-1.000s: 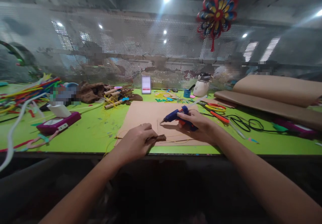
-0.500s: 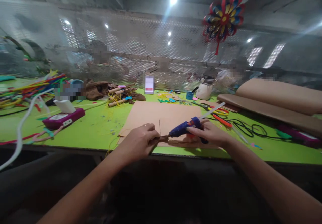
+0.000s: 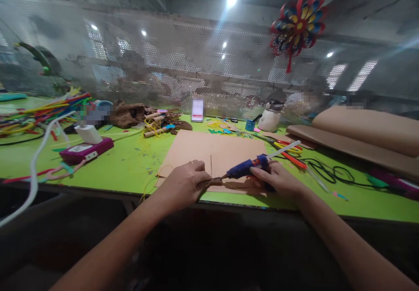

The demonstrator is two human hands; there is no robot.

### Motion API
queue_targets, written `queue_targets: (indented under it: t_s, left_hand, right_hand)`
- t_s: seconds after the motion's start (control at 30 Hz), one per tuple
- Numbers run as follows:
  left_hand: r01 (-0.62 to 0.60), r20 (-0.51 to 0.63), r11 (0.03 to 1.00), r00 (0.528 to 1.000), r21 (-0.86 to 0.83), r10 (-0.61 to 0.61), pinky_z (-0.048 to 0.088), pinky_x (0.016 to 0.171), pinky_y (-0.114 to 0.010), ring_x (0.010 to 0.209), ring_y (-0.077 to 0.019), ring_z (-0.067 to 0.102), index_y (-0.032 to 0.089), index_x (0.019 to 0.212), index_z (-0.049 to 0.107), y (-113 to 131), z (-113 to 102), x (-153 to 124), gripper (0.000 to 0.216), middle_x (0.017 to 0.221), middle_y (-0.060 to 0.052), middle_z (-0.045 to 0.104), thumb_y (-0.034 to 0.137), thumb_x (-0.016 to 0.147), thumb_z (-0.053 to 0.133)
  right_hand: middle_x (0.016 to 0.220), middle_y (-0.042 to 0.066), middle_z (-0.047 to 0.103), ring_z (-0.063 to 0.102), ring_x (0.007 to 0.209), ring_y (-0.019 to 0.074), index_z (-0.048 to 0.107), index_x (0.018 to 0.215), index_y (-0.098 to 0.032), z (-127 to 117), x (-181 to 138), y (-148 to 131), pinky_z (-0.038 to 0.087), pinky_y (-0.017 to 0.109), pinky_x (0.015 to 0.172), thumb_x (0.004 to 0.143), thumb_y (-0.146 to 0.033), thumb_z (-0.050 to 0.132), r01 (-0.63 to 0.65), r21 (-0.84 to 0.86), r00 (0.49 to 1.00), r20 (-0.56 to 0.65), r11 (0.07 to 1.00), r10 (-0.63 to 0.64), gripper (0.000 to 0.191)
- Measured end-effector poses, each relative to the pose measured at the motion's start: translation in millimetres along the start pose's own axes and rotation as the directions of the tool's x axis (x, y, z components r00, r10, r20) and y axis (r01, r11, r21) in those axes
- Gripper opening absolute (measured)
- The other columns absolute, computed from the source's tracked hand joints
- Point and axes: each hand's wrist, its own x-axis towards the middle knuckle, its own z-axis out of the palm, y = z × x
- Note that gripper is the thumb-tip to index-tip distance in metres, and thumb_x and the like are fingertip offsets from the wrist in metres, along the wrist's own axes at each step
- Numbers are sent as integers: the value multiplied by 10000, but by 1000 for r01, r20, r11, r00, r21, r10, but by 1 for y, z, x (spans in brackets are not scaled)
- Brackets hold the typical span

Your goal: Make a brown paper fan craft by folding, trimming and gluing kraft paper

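Note:
My right hand (image 3: 278, 179) is wrapped round the handle of a blue hot glue gun (image 3: 244, 168), with a pale glue stick (image 3: 284, 150) jutting from its back. The nozzle points left and meets a small brown strip-like piece (image 3: 215, 181). My left hand (image 3: 188, 178) pinches the left end of that piece with thumb and fingers; its exact kind is too small to tell. Under both hands lies a sheet of brown cardboard (image 3: 193, 147) at the front edge of the green table (image 3: 131, 173). A thin dark stick (image 3: 211, 164) rests on the cardboard.
Scissors with red and yellow handles (image 3: 291, 155) and a coiled black cable (image 3: 327, 171) lie to the right, near rolled brown paper (image 3: 360, 127). A purple power strip (image 3: 87, 150) is at left. Behind stand a phone (image 3: 197, 110) and a white jar (image 3: 270, 118).
The view has shifted slightly, so everything sits a little further right. The glue gun's nozzle stays at the brown piece, and both hands keep their hold.

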Motion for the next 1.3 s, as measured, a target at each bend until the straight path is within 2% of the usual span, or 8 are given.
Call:
queue_targets:
  t_s: [0.17, 0.33, 0.6, 0.9, 1.03, 1.3]
  left_hand:
    - [5, -4, 1000, 1000, -20, -5, 413, 651, -242, 746, -154, 554, 203, 889, 724, 1, -1, 0, 325, 792, -58, 565, 360, 937, 443]
    - [14, 15, 1000, 1000, -21, -14, 406, 650, -240, 756, -156, 557, 202, 903, 726, 1, -1, 0, 315, 802, -60, 572, 351, 938, 450]
    - [1, -9, 1000, 1000, -24, -2, 416, 655, -232, 747, -150, 556, 213, 909, 729, 0, -1, 0, 326, 785, -53, 572, 380, 933, 449]
    - [29, 34, 1000, 999, 0, -29, 409, 652, -250, 762, -165, 555, 191, 910, 735, 0, -1, 0, 330, 818, -75, 578, 342, 938, 442]
    - [23, 21, 1000, 1000, -3, -23, 416, 660, -249, 761, -162, 554, 198, 918, 733, -1, -1, 1, 328, 815, -70, 578, 356, 935, 446]
    - [2, -10, 1000, 1000, -14, -2, 415, 642, -239, 742, -156, 551, 209, 894, 735, 0, -1, 1, 344, 791, -63, 571, 383, 933, 441]
  right_hand:
    - [488, -9, 475, 402, 447, 114, 520, 554, -187, 2, 1, -3, 281, 263, 448, 861, -584, 487, 26, 7, 1000, -13, 1000, -26, 503]
    - [537, 4, 505, 434, 491, 118, 521, 583, -174, 7, 5, -1, 313, 261, 484, 876, -570, 473, 21, 28, 999, 25, 999, -22, 495]
    - [523, -1, 509, 436, 475, 117, 516, 575, -176, 0, -3, 1, 307, 255, 467, 856, -591, 494, -4, 29, 1000, 0, 1000, 4, 502]
    - [527, -4, 497, 423, 481, 109, 520, 583, -169, 5, 3, 1, 305, 249, 470, 867, -587, 479, 7, 30, 1000, 30, 1000, -8, 508]
    - [525, 4, 517, 441, 478, 116, 531, 588, -170, 1, -2, 0, 320, 253, 472, 851, -588, 503, -14, 10, 1000, 2, 1000, 14, 495]
    - [521, 8, 507, 426, 471, 122, 558, 572, -176, -2, -5, 1, 311, 257, 457, 856, -577, 501, 2, 89, 998, -62, 996, 4, 494]
